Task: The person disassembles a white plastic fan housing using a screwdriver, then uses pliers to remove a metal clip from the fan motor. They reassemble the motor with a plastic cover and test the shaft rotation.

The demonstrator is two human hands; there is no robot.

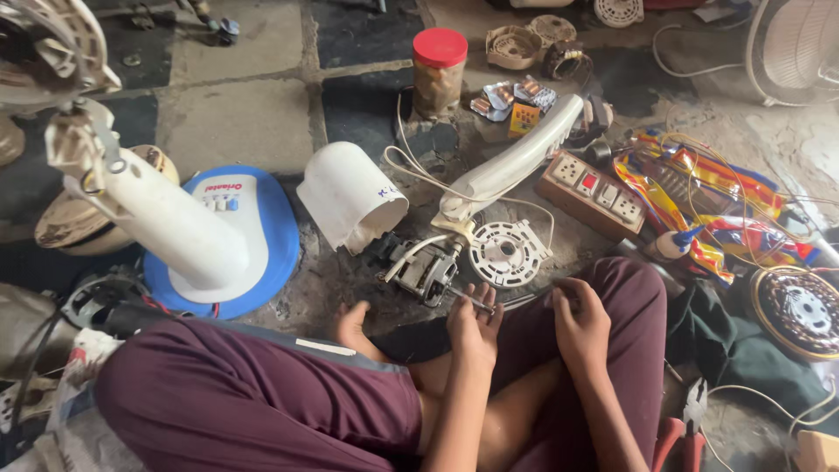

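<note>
Left hand (473, 325) grip closed on motor shaft (474, 302), fan motor (426, 270) just beyond on floor; right hand (578, 322) loosely curled, empty.

Soft, even daylight with faint shadows. The white plastic parts glare slightly. Edges bend and blur a little.

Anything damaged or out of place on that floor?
Yes: the fan is in pieces. The bare motor lies on the floor with its shaft by the left hand. Its white housing lies tipped over nearby, and the white neck piece lies flat across loose wires. The right hand rests on the knee.
</note>
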